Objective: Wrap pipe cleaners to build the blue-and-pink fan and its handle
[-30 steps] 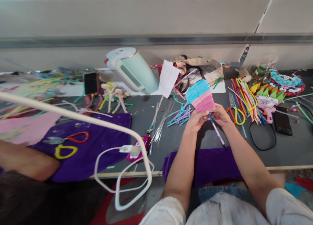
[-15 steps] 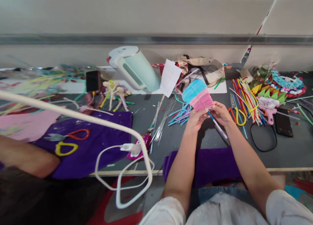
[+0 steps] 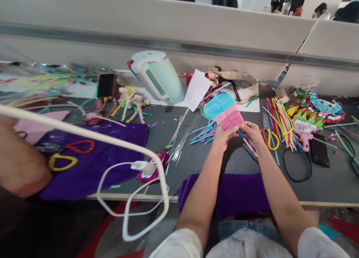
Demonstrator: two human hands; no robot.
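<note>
A fan-shaped pipe-cleaner piece (image 3: 224,109), blue at the far end and pink nearer me, is held above the table between both hands. Its thin handle (image 3: 248,143), blue then pale lilac, points down toward me on the right. My left hand (image 3: 224,136) is closed on the lower left edge of the pink part, thumb on top. My right hand (image 3: 252,134) pinches where the handle meets the pink part. Just left of and behind my hands lies a pile of short blue and purple pipe cleaners (image 3: 204,132).
Right of my hands lie yellow-and-red-handled scissors (image 3: 272,139), a bundle of colored pipe cleaners (image 3: 280,119), a pink glue gun (image 3: 306,140) and a phone (image 3: 320,153). A kettle (image 3: 165,78) stands behind. A white cable (image 3: 117,140) crosses the left foreground near another person's arm (image 3: 25,164).
My view has tilted and shifted slightly, so the scene sits differently. Both hands keep their hold on the fan-shaped piece. The other person's arm on the left has moved a little.
</note>
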